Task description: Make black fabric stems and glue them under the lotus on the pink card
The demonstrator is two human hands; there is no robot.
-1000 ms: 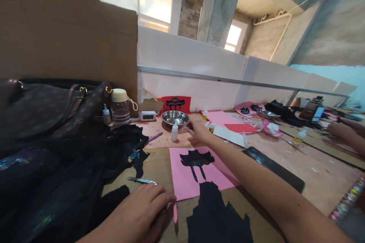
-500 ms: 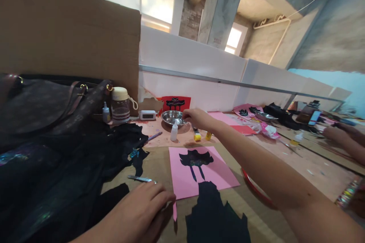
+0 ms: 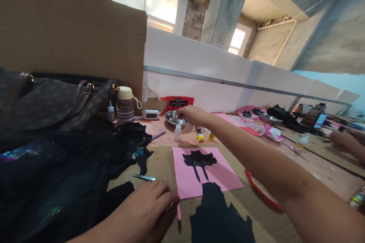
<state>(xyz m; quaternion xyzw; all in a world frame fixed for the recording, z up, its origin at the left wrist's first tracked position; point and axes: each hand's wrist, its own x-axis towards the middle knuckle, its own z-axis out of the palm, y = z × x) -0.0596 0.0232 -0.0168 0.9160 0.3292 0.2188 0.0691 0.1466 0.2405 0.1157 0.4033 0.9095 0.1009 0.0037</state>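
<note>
My right hand reaches over a shiny metal bowl, its fingertips pinched together above the inside; whatever they hold is too small to see. My left hand rests low on the brown board with curled fingers, and its grip is hidden. A narrow pink strip pokes out by its fingertips. Metal tweezers lie just beyond the knuckles. Between the hands is a square pink sheet bearing a black lotus-like cutout with two stems. A ragged black piece lies in front of it.
A small white squeeze bottle and yellow-capped items stand near the bowl. Black sparkly fabric, a handbag and a lidded jar fill the left. A red-rimmed object lies under my right forearm. Another person's hands are far right.
My right hand has moved left, from the bowl's right rim to over its inside. My left hand stays in place on the board. The view has shifted slightly.
</note>
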